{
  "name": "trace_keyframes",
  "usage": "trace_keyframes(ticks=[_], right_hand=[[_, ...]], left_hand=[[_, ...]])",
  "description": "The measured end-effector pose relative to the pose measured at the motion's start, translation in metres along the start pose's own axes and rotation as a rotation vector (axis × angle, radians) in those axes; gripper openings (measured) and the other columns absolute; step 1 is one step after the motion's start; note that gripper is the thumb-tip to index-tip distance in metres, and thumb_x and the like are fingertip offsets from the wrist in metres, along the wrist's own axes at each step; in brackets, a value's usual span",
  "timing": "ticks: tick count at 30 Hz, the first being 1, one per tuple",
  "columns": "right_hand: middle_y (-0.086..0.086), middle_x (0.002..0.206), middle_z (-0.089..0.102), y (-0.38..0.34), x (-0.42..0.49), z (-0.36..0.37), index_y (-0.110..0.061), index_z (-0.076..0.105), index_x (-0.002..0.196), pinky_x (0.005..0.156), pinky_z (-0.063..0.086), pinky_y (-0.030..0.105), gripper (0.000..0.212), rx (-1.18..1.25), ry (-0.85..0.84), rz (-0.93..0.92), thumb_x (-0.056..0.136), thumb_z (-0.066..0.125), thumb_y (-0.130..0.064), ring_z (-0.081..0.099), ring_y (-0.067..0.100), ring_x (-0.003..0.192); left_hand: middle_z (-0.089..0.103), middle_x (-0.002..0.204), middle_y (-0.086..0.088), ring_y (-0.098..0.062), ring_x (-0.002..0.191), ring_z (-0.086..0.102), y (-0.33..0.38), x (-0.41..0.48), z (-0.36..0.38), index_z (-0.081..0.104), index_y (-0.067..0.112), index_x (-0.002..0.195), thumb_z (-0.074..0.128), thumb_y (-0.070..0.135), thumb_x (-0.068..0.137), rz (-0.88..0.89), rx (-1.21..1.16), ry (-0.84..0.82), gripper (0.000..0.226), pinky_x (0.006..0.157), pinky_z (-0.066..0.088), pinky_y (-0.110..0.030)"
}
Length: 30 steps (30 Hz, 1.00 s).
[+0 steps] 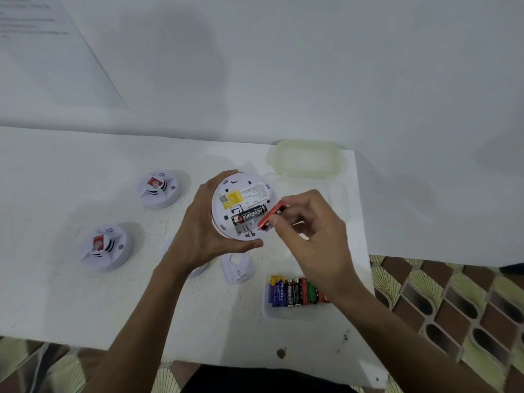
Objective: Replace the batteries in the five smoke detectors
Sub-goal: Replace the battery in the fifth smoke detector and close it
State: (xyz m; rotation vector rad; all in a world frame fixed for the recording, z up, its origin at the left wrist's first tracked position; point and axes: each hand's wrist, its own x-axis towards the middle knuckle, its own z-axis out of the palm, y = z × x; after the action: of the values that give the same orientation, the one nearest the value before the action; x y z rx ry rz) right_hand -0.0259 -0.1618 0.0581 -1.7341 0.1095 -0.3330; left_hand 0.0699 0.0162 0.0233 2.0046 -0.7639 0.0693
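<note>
My left hand (198, 231) grips a white round smoke detector (241, 194) turned back side up above the table. Its battery bay is uncovered, with a black Eveready battery (251, 216) lying in it. My right hand (309, 236) pinches a red battery (269, 215) at the right end of that bay, tilted. Two more white detectors stand face up on the table at the left, one farther back (159, 189) and one nearer (105, 247). A white cover plate (236, 267) lies just below the held detector.
A clear tray (272, 312) holding several batteries (295, 290) sits near the table's right front. A translucent lid (306, 160) lies at the back right corner. The white table (56, 293) ends at right over a patterned floor (453, 302). A white wall stands behind.
</note>
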Motion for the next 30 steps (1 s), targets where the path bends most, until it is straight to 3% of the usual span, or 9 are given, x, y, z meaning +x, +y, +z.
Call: trace_keyframes(ticks=[6,10,14,16,19,22,24,27,30], right_hand=[[-0.01,0.08,0.069,0.002,-0.002,0.006,-0.012,0.064,0.092,0.07,0.056,0.024,0.008,-0.079,0.044,0.004,0.088,0.071,-0.014,0.067,0.011,0.078],[-0.002,0.099,0.06,0.005,0.0,0.008,-0.014,0.065,0.092,0.073,0.056,0.021,0.009,-0.102,0.062,-0.019,0.087,0.072,-0.014,0.064,0.012,0.091],[0.004,0.111,0.06,0.013,-0.003,0.013,-0.004,0.067,0.096,0.079,0.057,0.017,0.013,-0.051,0.028,-0.02,0.086,0.072,-0.011,0.06,0.007,0.108],[0.008,0.111,0.061,0.016,-0.004,0.015,-0.001,0.068,0.097,0.078,0.057,0.018,0.014,-0.04,0.045,-0.057,0.086,0.072,-0.01,0.061,0.007,0.107],[0.011,0.11,0.06,0.017,-0.005,0.019,0.001,0.07,0.096,0.076,0.058,0.018,0.015,-0.088,0.08,-0.165,0.088,0.07,-0.011,0.061,0.005,0.106],[0.011,0.109,0.06,0.018,-0.005,0.021,0.001,0.072,0.095,0.076,0.059,0.019,0.014,-0.12,0.101,-0.22,0.088,0.069,-0.01,0.063,0.003,0.101],[0.008,0.108,0.06,0.017,-0.005,0.021,0.0,0.072,0.093,0.078,0.058,0.021,0.01,-0.073,0.094,-0.169,0.088,0.069,-0.009,0.063,0.005,0.103],[0.001,0.105,0.057,0.013,-0.001,0.02,-0.007,0.065,0.085,0.08,0.057,0.027,0.006,0.163,0.051,0.018,0.086,0.071,-0.006,0.062,0.016,0.103],[0.009,0.107,0.059,0.006,0.003,0.018,-0.015,0.059,0.09,0.081,0.056,0.044,0.017,0.454,-0.029,0.192,0.082,0.072,-0.009,0.06,0.034,0.095]], left_hand=[[0.033,0.137,0.037,-0.002,0.128,0.04,0.001,0.001,0.001,0.023,0.055,0.135,0.064,0.079,0.059,0.032,0.025,0.002,0.09,0.109,0.035,-0.036],[0.038,0.138,0.026,-0.007,0.127,0.043,-0.001,0.0,0.0,0.026,0.051,0.135,0.067,0.076,0.058,0.024,-0.008,0.028,0.091,0.108,0.037,-0.035],[0.035,0.136,0.038,0.003,0.127,0.039,-0.002,-0.001,0.003,0.023,0.057,0.135,0.063,0.079,0.061,0.028,-0.034,0.008,0.087,0.109,0.032,-0.025],[0.035,0.135,0.039,0.008,0.126,0.037,-0.004,-0.001,0.006,0.022,0.062,0.133,0.058,0.083,0.062,0.005,-0.054,0.004,0.082,0.11,0.03,-0.026],[0.038,0.135,0.026,0.006,0.124,0.039,-0.004,-0.001,0.006,0.023,0.057,0.134,0.059,0.082,0.061,0.008,-0.017,0.056,0.086,0.108,0.032,-0.021],[0.039,0.135,0.033,0.004,0.124,0.041,-0.004,-0.001,0.003,0.025,0.057,0.134,0.06,0.083,0.06,0.001,-0.045,0.062,0.086,0.107,0.033,-0.021],[0.04,0.134,0.032,0.004,0.124,0.041,-0.002,-0.001,0.002,0.03,0.053,0.133,0.06,0.083,0.059,0.002,-0.058,0.056,0.085,0.107,0.032,-0.02],[0.044,0.134,0.013,0.002,0.123,0.043,0.003,-0.001,0.003,0.035,0.029,0.133,0.064,0.08,0.058,0.035,-0.034,0.09,0.095,0.104,0.034,-0.015],[0.043,0.133,0.011,0.007,0.123,0.041,0.012,0.0,0.001,0.035,0.025,0.133,0.063,0.079,0.06,0.053,-0.027,0.101,0.095,0.103,0.033,-0.012]])
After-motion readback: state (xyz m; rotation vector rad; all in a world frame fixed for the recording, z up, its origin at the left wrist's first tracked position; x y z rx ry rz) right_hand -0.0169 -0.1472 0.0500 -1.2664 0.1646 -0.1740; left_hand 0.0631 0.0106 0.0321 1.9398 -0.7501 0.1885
